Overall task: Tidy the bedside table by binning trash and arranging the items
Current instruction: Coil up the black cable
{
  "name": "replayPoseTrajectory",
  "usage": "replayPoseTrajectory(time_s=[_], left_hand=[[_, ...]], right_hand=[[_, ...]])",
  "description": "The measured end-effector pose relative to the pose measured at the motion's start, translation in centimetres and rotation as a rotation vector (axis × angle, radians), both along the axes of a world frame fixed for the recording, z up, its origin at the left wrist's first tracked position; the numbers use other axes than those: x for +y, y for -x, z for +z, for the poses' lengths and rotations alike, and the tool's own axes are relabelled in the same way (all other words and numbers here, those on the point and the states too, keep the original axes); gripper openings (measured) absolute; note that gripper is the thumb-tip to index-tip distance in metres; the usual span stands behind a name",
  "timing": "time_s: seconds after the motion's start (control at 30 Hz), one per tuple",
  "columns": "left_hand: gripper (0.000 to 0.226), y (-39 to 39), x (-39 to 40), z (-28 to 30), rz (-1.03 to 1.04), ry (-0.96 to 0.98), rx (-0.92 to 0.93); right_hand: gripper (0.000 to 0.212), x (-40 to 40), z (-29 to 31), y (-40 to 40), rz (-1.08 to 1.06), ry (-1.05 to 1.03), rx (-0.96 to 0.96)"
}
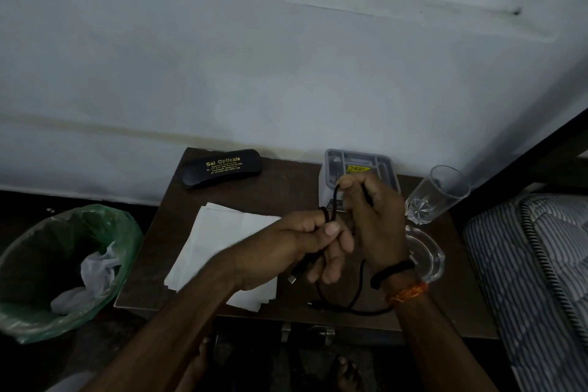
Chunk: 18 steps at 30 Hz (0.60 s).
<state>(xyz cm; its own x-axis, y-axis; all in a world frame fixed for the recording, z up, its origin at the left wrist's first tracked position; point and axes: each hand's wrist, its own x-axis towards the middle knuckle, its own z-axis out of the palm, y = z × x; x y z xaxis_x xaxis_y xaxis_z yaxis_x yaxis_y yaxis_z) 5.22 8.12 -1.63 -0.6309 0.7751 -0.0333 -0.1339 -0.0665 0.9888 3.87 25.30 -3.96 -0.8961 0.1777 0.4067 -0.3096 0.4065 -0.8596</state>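
Over the dark wooden bedside table (pixel 286 188), both hands hold a black charging cable (pixel 356 305). My left hand (pixel 305 245) grips a coiled bundle of it, a loop round one finger and a plug hanging below. My right hand (pixel 372 216) pinches a strand higher up, fingers curled. The cable's loose end trails onto the table near the front edge. White folded tissues (pixel 222 239) lie on the table under my left forearm. A black spectacle case (pixel 221 168) with gold lettering sits at the back left.
A grey organiser box (pixel 381 162) stands at the back behind my right hand. A clear drinking glass (pixel 436 197) and a glass ashtray (pixel 429 258) sit at the right. A bin with a green liner (pixel 105 232) holds crumpled paper, left of the table. A striped mattress (pixel 534 264) borders the right.
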Motion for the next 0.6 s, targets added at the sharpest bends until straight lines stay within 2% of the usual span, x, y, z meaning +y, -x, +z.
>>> replayPoseTrajectory(time_s=[0.13, 0.2, 0.27, 0.33, 0.47, 0.6], left_hand=[[0.024, 0.5, -0.1, -0.7, 0.091, -0.116, -0.064], [0.020, 0.7, -0.1, -0.9, 0.143, -0.177, -0.100], [0.017, 1.1, -0.1, -1.1, 0.205, -0.230, -0.131], [0.015, 1.5, -0.2, -1.3, 0.240, -0.267, -0.155], [0.025, 2.0, -0.3, -1.7, 0.315, -0.311, -0.279], [0.032, 2.9, -0.2, -2.6, 0.429, -0.391, -0.342]], right_hand=[[0.024, -0.6, -1.5, 0.2, 0.141, -0.011, -0.128], [0.025, -0.9, -2.1, 0.0, 0.196, -0.044, -0.241], [0.016, -1.4, -2.4, -0.5, 0.279, -0.071, -0.359], [0.019, -1.7, -2.2, -0.8, 0.327, -0.108, -0.447], [0.036, -2.1, -1.7, -1.4, 0.410, -0.248, -0.465], [0.034, -2.3, -1.1, -1.6, 0.477, -0.408, -0.481]])
